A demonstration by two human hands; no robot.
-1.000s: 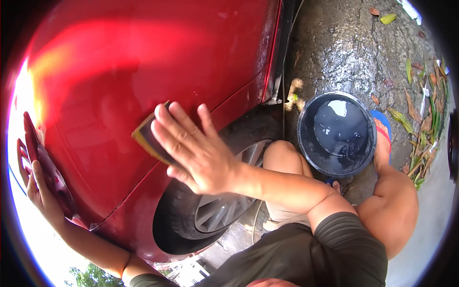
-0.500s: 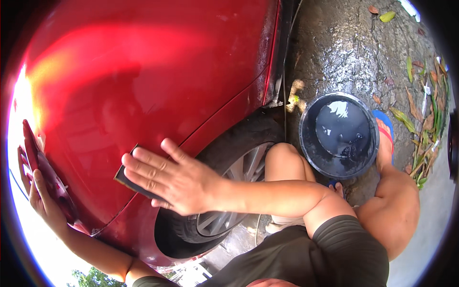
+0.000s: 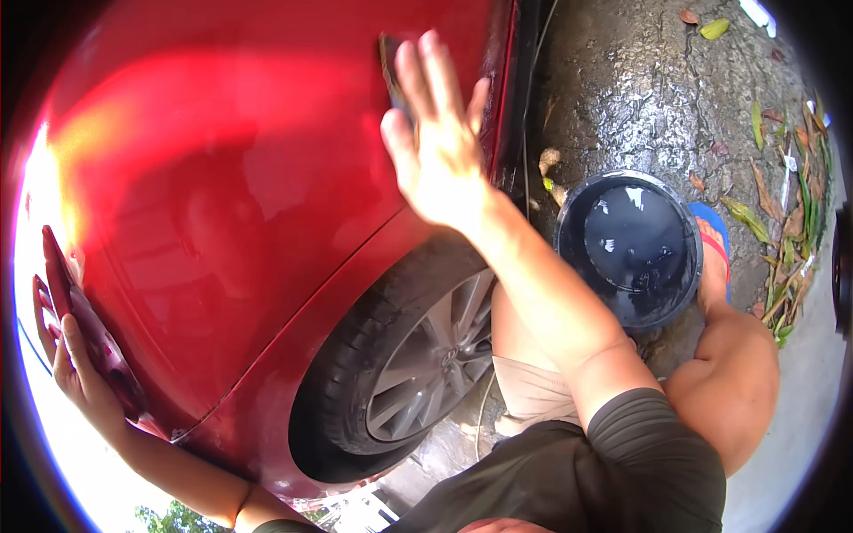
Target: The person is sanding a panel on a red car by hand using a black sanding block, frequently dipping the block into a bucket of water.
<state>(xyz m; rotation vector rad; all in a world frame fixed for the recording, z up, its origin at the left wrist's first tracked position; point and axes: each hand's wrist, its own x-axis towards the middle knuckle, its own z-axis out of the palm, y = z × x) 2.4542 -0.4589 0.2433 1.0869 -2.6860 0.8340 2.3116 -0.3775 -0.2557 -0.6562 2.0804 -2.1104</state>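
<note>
My right hand (image 3: 434, 142) is spread over a dark, thin pad with a yellowish edge (image 3: 389, 71), holding it against the upper right of the red car panel (image 3: 249, 160), beside the dark vertical edge. The pad is mostly hidden under my fingers. My left hand (image 3: 78, 369) rests at the panel's left end, fingers stretched along the edge beside a glossy dark-red fitting (image 3: 107, 355). The wheel (image 3: 373, 338) sits below my right forearm.
A black tub of greyish water (image 3: 626, 249) stands on wet, cracked pavement (image 3: 649, 107), between the car and my sandalled foot (image 3: 711, 271). A thin cable runs beside the car. Fallen leaves (image 3: 791, 222) line the right side near a pale wall.
My right hand dipped toward the wheel, then swept up and right across the panel with the pad, uncovering more of the wheel. My left hand has stayed about in place.
</note>
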